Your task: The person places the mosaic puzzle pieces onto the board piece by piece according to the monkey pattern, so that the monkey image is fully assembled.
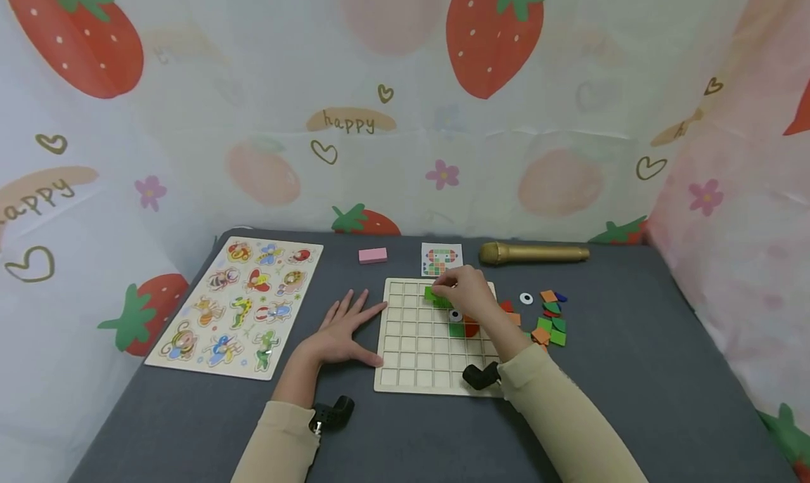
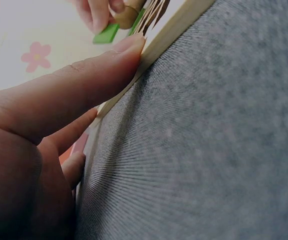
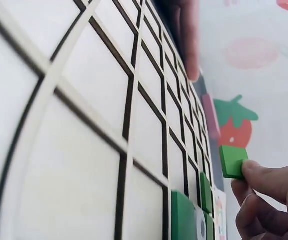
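Sleeves (image 1: 569,416): beige, at the bottom of the head frame, closest to my camera.
Green tile (image 3: 234,161): pinched between thumb and fingers of the right hand (image 1: 466,294), right of centre in the right wrist frame, raised off the grid board (image 1: 405,360).
Bearing: it sits right at those fingertips, above the board's upper part; its face looks square, so I read no long axis, and the right hand is nearer.
Look: bright green, flat, straight-edged, plain.
Left hand (image 1: 338,335): fingers spread wide, holding nothing, thumb touching the board's left edge.
Filled cells: I see a white round piece (image 1: 455,316) beside green and red ones, upper right of the board.
Loose tiles (image 1: 544,323): scattered right of the board on the bench (image 1: 633,370).
Upper edge: pattern card (image 1: 441,249), gold microphone (image 1: 538,253).
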Demonstrator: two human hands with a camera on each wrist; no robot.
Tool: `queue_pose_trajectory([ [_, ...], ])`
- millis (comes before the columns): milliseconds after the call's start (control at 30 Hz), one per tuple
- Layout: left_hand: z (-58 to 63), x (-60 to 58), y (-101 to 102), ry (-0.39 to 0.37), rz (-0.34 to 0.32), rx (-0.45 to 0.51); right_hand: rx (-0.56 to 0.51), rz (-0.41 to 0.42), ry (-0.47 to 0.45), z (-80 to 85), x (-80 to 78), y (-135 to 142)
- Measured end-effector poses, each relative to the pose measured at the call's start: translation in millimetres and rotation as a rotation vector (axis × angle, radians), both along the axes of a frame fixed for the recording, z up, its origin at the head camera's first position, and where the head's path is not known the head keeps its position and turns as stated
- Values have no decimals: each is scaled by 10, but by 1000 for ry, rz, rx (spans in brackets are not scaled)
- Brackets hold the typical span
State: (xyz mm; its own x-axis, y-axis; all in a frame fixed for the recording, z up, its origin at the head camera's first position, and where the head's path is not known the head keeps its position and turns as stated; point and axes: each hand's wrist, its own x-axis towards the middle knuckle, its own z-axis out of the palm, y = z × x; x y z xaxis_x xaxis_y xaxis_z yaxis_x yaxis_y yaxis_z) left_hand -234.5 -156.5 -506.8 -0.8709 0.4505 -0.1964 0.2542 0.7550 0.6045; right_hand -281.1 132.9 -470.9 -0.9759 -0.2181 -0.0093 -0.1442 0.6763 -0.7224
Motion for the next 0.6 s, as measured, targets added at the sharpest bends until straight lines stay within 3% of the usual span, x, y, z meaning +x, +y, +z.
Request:
queue_pose_trajectory([
  [300,-1,-17,-11,-2,-6,1,71,33,-6,-48,-37,-207],
  [600,-3,-13,-4,-3,-7,-4,114,9,-19,-53,-33,-170],
])
